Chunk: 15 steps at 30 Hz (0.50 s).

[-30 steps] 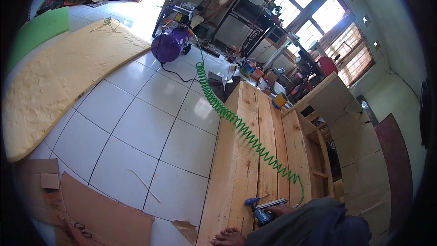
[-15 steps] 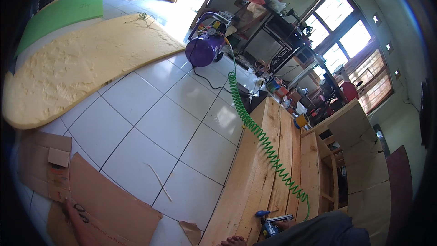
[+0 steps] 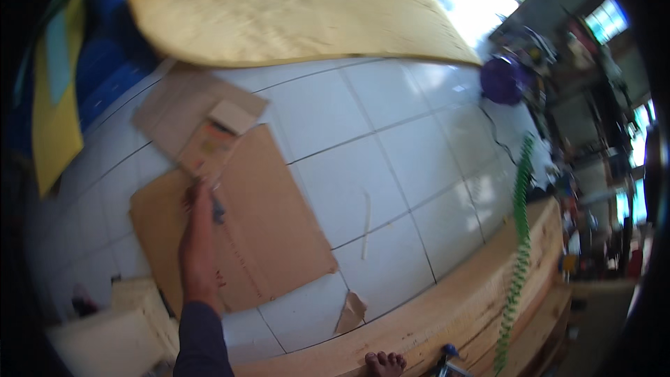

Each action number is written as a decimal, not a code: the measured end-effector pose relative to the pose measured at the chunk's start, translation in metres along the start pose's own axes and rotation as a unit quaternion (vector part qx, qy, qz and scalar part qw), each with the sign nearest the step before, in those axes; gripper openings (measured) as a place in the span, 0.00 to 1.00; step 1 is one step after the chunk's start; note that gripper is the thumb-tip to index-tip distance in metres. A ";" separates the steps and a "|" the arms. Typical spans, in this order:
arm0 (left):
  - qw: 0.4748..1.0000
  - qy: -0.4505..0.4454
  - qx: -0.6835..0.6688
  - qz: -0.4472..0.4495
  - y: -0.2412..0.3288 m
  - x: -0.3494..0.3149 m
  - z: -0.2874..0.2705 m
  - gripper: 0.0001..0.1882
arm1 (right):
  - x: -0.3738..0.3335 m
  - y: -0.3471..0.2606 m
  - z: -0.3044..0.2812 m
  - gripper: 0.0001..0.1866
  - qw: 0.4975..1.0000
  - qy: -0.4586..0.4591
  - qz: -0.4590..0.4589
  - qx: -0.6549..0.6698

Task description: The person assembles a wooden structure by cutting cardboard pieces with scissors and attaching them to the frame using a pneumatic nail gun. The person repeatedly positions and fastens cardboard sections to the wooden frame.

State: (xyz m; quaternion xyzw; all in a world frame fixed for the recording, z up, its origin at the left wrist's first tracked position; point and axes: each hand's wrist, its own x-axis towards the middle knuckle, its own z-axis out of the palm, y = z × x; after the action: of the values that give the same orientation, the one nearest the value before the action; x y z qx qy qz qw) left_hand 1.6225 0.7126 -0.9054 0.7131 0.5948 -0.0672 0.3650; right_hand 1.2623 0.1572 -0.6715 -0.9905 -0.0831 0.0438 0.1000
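Note:
My left arm reaches out over the floor, and my left hand [image 3: 196, 194] is closed on a flattened brown cardboard sheet [image 3: 269, 202], at its edge near a smaller folded flap. Motion blur softens the fingers. A second cardboard piece [image 3: 157, 216] lies under the arm, and another cardboard panel [image 3: 178, 108] extends beyond the hand. My right hand is out of the picture. At the lower edge, beside my bare foot [image 3: 385, 364], a blue-handled tool [image 3: 450, 350] rests on the wooden planks [image 3: 447, 307], next to a mostly cut-off metal tool.
A large cream foam slab [image 3: 300, 17] lies across the far floor. A purple air compressor [image 3: 504, 80] stands far right, with a green coiled hose [image 3: 518, 258] running over the planks. A torn cardboard scrap [image 3: 351, 312] and a thin strip [image 3: 366, 227] lie on the white tiles.
The view has swung to the left, bringing my left forearm and more cardboard into sight. My left hand still holds the cardboard. My right hand, partly visible by the tool before, has left the picture.

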 end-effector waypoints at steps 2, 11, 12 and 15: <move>0.993 0.033 -0.105 -0.037 0.003 0.000 0.017 0.29 | 0.004 -0.001 -0.004 0.14 0.999 -0.017 -0.010 -0.028; 0.929 0.111 0.200 0.293 0.015 -0.045 0.001 0.41 | 0.004 -0.002 -0.009 0.15 0.998 -0.046 -0.027 -0.037; 0.903 0.102 0.243 0.339 0.027 -0.045 -0.008 0.45 | 0.003 -0.001 -0.008 0.15 0.998 -0.047 -0.037 -0.037; 0.910 0.067 0.303 0.277 0.058 -0.045 -0.019 0.50 | 0.004 0.002 -0.007 0.13 0.998 -0.023 -0.044 -0.029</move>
State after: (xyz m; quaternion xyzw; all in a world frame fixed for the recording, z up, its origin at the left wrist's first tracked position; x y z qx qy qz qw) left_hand 1.6549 0.6867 -0.8420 0.9282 0.3476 -0.0924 0.0951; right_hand 1.2675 0.1550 -0.6648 -0.9871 -0.1301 0.0601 0.0713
